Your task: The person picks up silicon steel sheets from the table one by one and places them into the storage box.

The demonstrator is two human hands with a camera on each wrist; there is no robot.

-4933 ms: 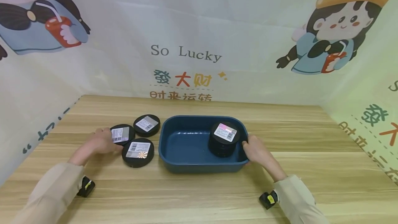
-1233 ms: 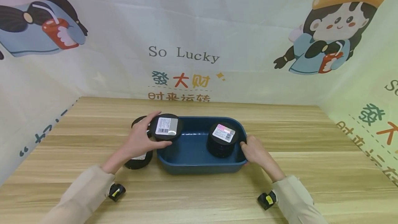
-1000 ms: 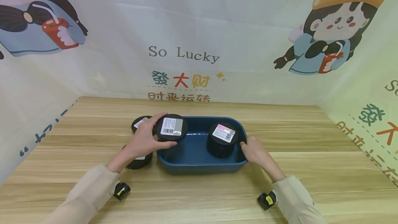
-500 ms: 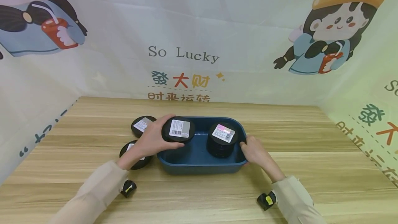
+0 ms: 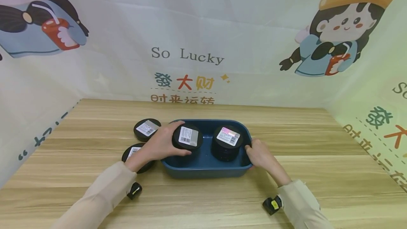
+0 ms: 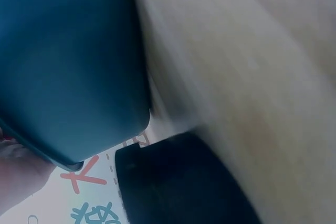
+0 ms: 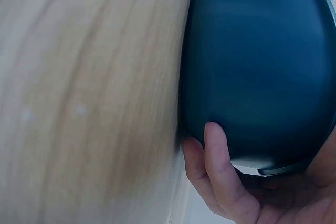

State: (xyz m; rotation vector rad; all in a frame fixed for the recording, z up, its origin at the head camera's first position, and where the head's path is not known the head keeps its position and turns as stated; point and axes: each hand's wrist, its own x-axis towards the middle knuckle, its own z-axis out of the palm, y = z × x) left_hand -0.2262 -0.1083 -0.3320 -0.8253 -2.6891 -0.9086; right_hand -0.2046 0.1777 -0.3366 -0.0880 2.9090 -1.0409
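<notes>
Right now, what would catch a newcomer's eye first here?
Probably the blue bin in the middle of the table, with a labelled black cylinder in its right half. At its left half, the fingers of the left hand grip a labelled black disc. Behind, at upper right, a smiling cartoon figure brightens the pale cloth.

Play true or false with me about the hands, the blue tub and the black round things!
1. The left hand holds a black round container. True.
2. The right hand holds one too. False: it grips the end of the blue tub.
3. Two more labelled black discs lie on the table, outside the tub. True.
4. The tub is tipped over on its side. False: it stands upright.
5. A black round pile with a label on top stands in the tub near the right hand. True.
6. Both sleeves are black. False: they are pale beige.
</notes>
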